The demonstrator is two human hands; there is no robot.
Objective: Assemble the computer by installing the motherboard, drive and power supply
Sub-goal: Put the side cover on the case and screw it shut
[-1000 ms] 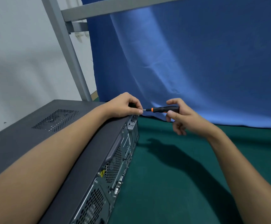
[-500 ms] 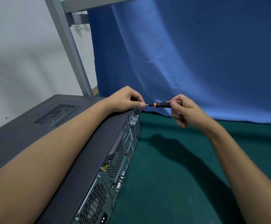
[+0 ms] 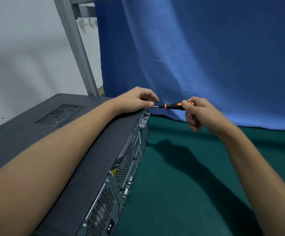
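Seems nearly done: fastening the closed computer case [image 3: 70, 126] at its rear corner, screwdriver [image 3: 172, 105] tip pinched in left hand [image 3: 136, 99], handle gripped in right hand [image 3: 200, 113].

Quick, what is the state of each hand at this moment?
Left hand: fingers curled at the screwdriver tip, on the computer case corner; a grip cannot be told.
Right hand: closed, holding the screwdriver handle.
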